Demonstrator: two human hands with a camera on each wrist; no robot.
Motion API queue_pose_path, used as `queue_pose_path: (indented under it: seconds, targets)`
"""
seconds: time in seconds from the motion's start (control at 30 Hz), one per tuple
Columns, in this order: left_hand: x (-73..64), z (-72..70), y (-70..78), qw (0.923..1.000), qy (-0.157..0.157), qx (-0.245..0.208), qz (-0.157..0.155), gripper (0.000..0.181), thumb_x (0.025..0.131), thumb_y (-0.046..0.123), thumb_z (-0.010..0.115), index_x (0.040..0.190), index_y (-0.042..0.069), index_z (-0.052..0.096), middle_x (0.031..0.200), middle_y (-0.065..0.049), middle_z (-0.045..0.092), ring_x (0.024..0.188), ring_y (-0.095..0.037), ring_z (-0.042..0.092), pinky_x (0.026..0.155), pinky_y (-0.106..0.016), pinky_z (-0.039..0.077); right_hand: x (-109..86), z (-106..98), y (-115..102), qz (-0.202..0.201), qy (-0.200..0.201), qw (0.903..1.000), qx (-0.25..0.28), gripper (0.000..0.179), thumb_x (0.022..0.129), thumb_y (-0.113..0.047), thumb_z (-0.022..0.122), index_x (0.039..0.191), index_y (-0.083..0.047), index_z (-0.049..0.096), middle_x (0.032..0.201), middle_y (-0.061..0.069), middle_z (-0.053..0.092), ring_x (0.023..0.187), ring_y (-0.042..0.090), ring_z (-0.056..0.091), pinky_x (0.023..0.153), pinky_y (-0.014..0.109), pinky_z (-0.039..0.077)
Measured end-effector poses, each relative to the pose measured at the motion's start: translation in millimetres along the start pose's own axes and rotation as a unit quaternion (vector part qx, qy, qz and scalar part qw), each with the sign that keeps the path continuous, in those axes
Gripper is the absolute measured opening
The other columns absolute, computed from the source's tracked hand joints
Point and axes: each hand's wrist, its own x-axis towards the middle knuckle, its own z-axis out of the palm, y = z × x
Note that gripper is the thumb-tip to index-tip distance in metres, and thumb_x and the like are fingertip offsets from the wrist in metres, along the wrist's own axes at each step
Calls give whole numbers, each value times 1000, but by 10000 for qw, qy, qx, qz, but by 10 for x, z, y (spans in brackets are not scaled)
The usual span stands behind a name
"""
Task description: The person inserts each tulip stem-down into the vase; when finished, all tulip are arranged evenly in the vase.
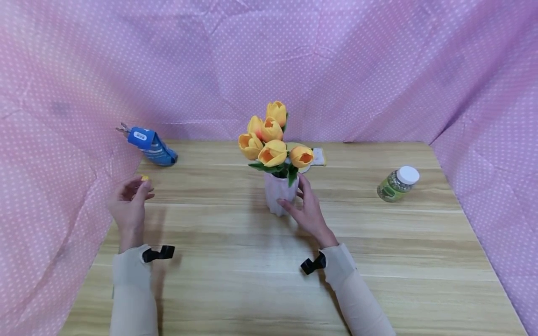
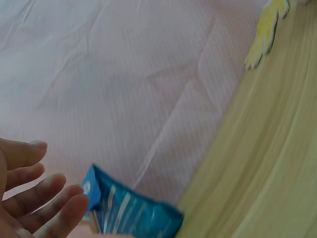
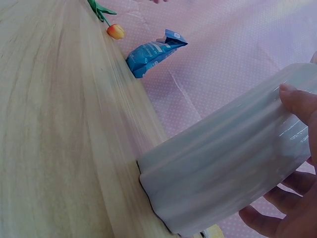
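Observation:
My right hand (image 1: 311, 210) holds the pale ribbed vase (image 1: 277, 193) from its right side, thumb in front and fingers behind. The vase stands upright on the table, with several yellow-orange tulips (image 1: 272, 153) in it. My left hand (image 1: 131, 200) hovers over the table's left side; in the left wrist view its fingers (image 2: 57, 218) are spread and loosely bent around nothing. A bit of yellow (image 1: 145, 178) shows just past its fingertips. In the right wrist view a single tulip (image 3: 115, 31) lies toward the left of the table, mostly hidden from the head view by my left arm.
A blue packet (image 1: 153, 147) with a metal clip stands at the back left. Behind the vase lies a yellow and white glove (image 1: 318, 157), partly covered. On the right is a jar (image 1: 395, 184) with a white lid. Pink dotted cloth (image 1: 357, 70) hangs around the table.

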Motion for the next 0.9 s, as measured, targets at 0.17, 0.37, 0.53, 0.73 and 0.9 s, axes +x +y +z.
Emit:
queue_pose_path:
  seconds: [0.17,0.37,0.53,0.73,0.9]
  targets:
    - [103,-310,-85,9983,357,-60,-459,18,83,-11,71,95,2,73,80,1,71,63,-6,67,53,-16,58,1,4,17,12,-5,10000,-18,82,92,-25,74,157,-24,24,159,8,40,146,32,42,114,60,43]
    - [192,-647,-150,9872,732,838,-1143,19,84,-5,70,93,10,75,76,8,68,59,-1,62,50,-10,54,0,0,5,8,8,10000,-24,83,92,-25,74,157,-25,23,158,8,41,145,32,42,114,60,43]
    - [242,-860,-184,9543,645,2372,-1699,16,87,7,70,97,20,72,74,20,60,63,5,55,52,-6,48,-4,-1,7,7,4,10000,-29,83,92,-26,74,157,-25,23,159,8,40,145,32,42,114,60,43]
    - [239,-1029,-277,9196,179,3418,-1930,21,90,15,68,110,8,69,67,29,53,59,10,52,50,-6,45,-2,2,11,-18,15,10000,-29,83,92,-25,74,157,-25,23,158,8,41,145,32,43,114,60,43]
    - [230,-1095,-313,8796,-335,4247,-2117,50,93,23,66,132,-6,59,69,28,48,66,8,47,56,-8,41,-3,5,5,-32,13,10000,-40,83,92,-25,74,157,-25,23,158,9,41,144,32,43,114,59,44]
